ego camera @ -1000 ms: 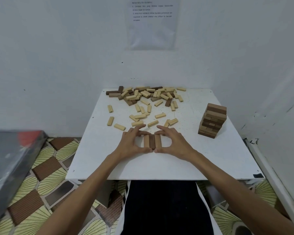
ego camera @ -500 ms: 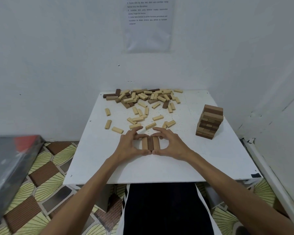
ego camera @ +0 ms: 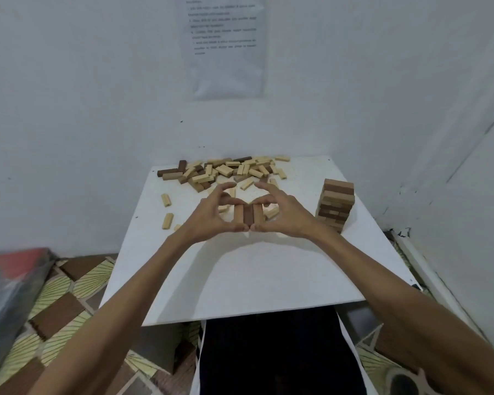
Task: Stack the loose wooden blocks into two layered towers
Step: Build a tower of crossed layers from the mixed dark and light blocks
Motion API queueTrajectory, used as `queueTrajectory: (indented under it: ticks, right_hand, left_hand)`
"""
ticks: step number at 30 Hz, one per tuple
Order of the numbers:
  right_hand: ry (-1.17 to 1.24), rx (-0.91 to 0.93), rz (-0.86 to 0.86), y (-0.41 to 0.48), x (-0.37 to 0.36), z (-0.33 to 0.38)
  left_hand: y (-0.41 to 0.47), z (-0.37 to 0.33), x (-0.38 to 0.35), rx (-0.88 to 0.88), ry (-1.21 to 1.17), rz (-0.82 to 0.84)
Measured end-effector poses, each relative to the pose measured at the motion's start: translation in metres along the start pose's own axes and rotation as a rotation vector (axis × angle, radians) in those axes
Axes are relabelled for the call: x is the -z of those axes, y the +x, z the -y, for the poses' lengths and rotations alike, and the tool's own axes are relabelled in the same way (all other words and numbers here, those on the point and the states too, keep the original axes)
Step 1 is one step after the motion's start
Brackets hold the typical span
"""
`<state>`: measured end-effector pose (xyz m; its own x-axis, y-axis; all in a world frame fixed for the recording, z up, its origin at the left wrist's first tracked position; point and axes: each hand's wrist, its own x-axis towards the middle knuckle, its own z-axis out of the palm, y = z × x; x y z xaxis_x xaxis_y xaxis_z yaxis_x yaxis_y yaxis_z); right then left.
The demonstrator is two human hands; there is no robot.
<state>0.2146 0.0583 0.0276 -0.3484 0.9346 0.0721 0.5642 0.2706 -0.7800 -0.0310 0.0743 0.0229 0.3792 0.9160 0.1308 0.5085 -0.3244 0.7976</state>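
Three blocks (ego camera: 248, 214), two pale flanking one dark, lie side by side between both hands above the middle of the white table (ego camera: 240, 280). Left hand (ego camera: 211, 216) and right hand (ego camera: 280, 216): each clamped on the trio, thumbs meeting at the near ends, fingers curled over the far ends. Whether the set rests on the table or is lifted, cannot tell. One tower (ego camera: 335, 206), several layers, stands at the right edge, well apart. Loose blocks (ego camera: 226, 171), many, heaped at the far edge, a few strays at left. Risks, as judged: uneven squeeze could skew the trio; a swept sleeve or elbow could topple the standing tower. Containers: none in view holding blocks.
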Motion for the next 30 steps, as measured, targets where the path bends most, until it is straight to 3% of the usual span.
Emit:
queueTrajectory:
  ticks: [12,30]
  right_hand:
    - [-0.097,-0.043,-0.142,0.003,0.090,0.013]
    - [-0.102,-0.199,-0.274,-0.051,0.166,-0.052]
  left_hand:
    - [0.074,-0.067,0.001,-0.084,-0.066,0.077]
    - [0.147,-0.120,-0.091,-0.191,-0.008,0.241]
